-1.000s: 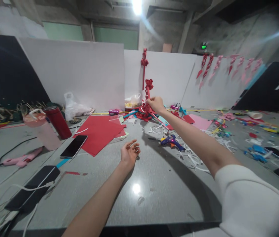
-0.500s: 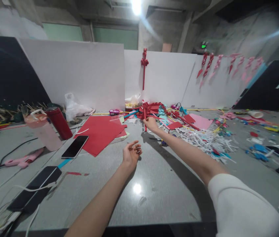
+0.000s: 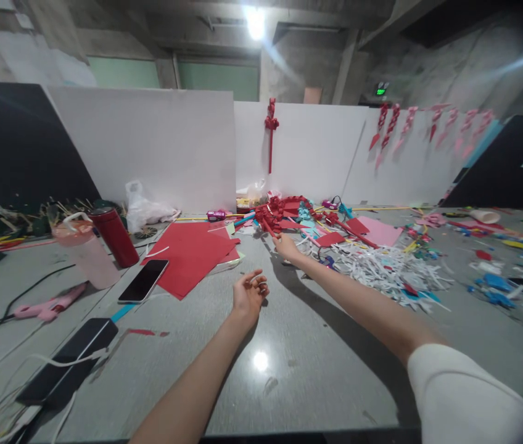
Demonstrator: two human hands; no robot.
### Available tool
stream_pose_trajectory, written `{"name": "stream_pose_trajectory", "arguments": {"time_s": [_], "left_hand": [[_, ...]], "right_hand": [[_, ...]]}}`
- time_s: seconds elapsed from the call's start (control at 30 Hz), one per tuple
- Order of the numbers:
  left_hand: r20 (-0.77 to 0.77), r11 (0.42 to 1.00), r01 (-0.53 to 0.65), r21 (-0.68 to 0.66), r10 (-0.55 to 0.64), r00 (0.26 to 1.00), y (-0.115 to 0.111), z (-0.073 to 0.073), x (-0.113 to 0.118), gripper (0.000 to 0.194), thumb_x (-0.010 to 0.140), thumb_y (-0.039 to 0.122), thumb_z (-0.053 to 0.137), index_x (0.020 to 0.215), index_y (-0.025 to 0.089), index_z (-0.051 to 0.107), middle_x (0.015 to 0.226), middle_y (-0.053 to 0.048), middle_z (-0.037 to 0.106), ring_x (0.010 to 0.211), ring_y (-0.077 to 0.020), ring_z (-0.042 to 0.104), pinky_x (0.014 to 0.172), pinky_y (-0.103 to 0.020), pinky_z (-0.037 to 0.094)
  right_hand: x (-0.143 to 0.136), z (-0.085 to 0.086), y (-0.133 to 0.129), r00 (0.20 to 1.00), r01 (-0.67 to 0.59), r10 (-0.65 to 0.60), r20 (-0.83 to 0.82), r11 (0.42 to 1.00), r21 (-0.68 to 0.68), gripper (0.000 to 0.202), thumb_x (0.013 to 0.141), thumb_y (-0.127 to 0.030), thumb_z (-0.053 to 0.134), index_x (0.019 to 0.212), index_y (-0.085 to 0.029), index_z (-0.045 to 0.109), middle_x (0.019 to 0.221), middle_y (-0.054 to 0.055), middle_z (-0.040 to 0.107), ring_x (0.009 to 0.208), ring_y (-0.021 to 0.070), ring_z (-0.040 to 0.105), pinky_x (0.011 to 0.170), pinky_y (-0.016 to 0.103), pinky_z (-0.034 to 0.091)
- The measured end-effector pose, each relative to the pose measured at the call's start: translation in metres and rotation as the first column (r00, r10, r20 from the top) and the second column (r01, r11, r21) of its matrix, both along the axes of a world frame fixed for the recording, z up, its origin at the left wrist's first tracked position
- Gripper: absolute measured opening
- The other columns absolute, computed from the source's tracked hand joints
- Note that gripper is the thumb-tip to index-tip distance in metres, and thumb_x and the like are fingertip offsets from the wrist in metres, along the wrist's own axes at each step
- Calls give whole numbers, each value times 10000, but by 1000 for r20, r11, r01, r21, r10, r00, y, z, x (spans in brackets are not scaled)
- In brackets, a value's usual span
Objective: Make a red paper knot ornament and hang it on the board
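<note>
The person's right arm stretches forward from the lower right, its white sleeve [image 3: 460, 391] ending near the elbow and the forearm [image 3: 358, 302] slanting up and to the left across the table [image 3: 317, 370]. At its far end, the right hand [image 3: 286, 248] has thumb and fingers drawn together in a pinch on the near end of the red paper ornament [image 3: 269, 214], which lies ahead of the fingertips, beyond the middle of the table. White paper shreds [image 3: 386, 268] spread to the right of the wrist.

The left arm comes in from the bottom edge and angles up and to the right, low over the tabletop. The left hand [image 3: 248, 297] is relaxed and grips nothing, its palm turned inward and its fingers loosely curled. Red sheets [image 3: 192, 253] lie beyond it, to the left.
</note>
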State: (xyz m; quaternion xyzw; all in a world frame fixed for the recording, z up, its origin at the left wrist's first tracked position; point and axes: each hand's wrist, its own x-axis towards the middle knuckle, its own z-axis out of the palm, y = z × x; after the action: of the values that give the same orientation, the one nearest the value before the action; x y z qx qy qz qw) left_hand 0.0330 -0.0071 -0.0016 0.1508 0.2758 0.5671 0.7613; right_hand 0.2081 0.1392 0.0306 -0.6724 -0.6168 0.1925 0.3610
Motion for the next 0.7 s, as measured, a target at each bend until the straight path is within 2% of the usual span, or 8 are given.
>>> {"name": "stream_pose_trajectory", "arguments": {"time_s": [0.13,0.33,0.53,0.7], "left_hand": [[1,1000,-2,-2,2,1000,1,-1,0,231,785,221,655,986,114,690,785,-56,674,614,-139,592,617,-261,472],[-3,1000,-18,-3,18,1000,0,-2,1,233,784,220,646,980,102,690,779,-60,676,609,-141,590,619,-260,471],[-4,1000,-22,-6,22,1000,1,-2,1,234,794,218,640,988,100,694,780,-61,673,613,-146,592,612,-264,478],[-8,1000,-25,0,25,1000,1,-3,0,239,770,194,671,987,98,698,769,-56,668,616,-141,594,608,-255,479]], "right_hand": [[8,13,-17,1000,-10,10,-27,1000,-3,145,1032,-281,553,1045,-165,639,726,18,679,573,138,570,593,223,406],[27,44,-38,996,-47,44,-76,998,-41,155,958,-220,588,1094,-159,630,661,-23,601,489,114,515,493,209,352],[46,73,-72,989,-98,88,-118,992,-80,184,921,-202,575,1091,-165,635,634,-47,562,436,90,467,441,194,336],[65,104,-99,986,-147,147,-81,989,-4,265,855,-165,594,1108,-168,672,640,-47,573,467,90,473,442,192,318]]}}
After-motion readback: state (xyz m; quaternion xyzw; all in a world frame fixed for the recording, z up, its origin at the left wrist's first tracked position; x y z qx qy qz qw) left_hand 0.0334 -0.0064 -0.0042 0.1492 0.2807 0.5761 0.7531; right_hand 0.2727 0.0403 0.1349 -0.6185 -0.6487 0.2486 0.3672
